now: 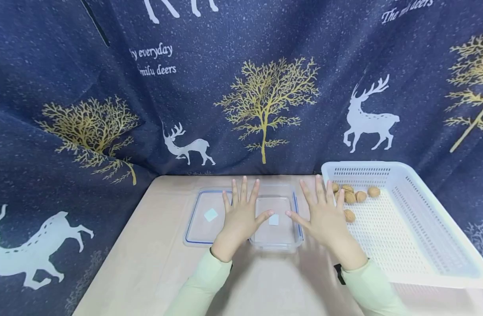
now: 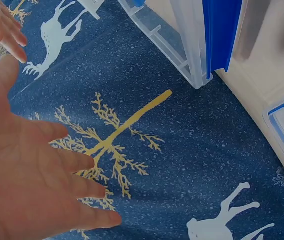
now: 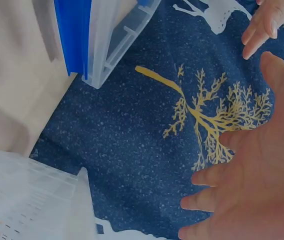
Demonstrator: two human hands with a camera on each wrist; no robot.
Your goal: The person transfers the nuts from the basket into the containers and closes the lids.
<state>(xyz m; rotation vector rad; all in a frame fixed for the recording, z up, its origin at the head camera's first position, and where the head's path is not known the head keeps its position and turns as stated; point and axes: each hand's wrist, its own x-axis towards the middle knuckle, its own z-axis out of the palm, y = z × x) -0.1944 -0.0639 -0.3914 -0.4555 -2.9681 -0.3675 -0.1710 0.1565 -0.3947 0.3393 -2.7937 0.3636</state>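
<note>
Hovering near a clear container, left grip and right grip splay wide.

Navy deer-print cloth, pale tabletop

"everyday", "milu deers" on blue cloth
</note>
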